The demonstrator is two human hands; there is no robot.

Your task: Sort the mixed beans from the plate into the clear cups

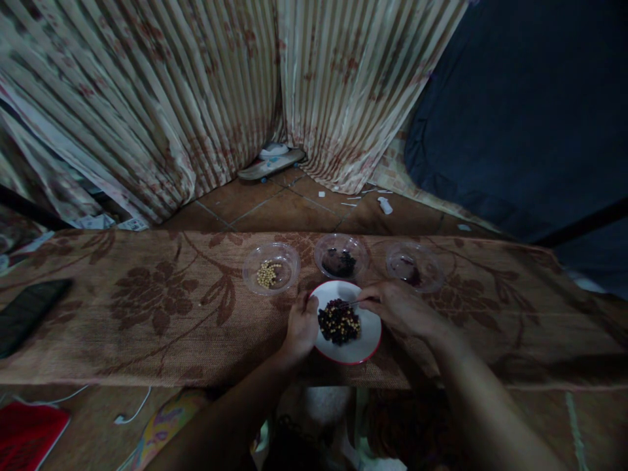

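A white plate (pixel 371 335) with a red rim rests on the cloth in front of me, bearing a mixed heap of dark and pale beans (pixel 338 322). My left hand (pixel 301 327) grips the plate's left edge, thumb over the rim. In my right hand (pixel 400 306), thin metal tweezers are pinched, their tips at the upper side of the heap. Beyond the plate stand three clear plastic bowls: the left bowl (pixel 287 282) holds pale yellow beans (pixel 267 275), the middle bowl (pixel 321 252) black beans (pixel 346 263), the right bowl (pixel 432 278) a few dark reddish beans (pixel 412 276).
A brown flower-patterned cloth (pixel 196 347) covers the long, narrow table. A dark phone (pixel 32 314) lies at its left end. Striped curtains (pixel 220 98) hang behind, with a skateboard (pixel 272 163) on the tiled floor. A white cable (pixel 137 412) and a red item (pixel 29 435) lie lower left.
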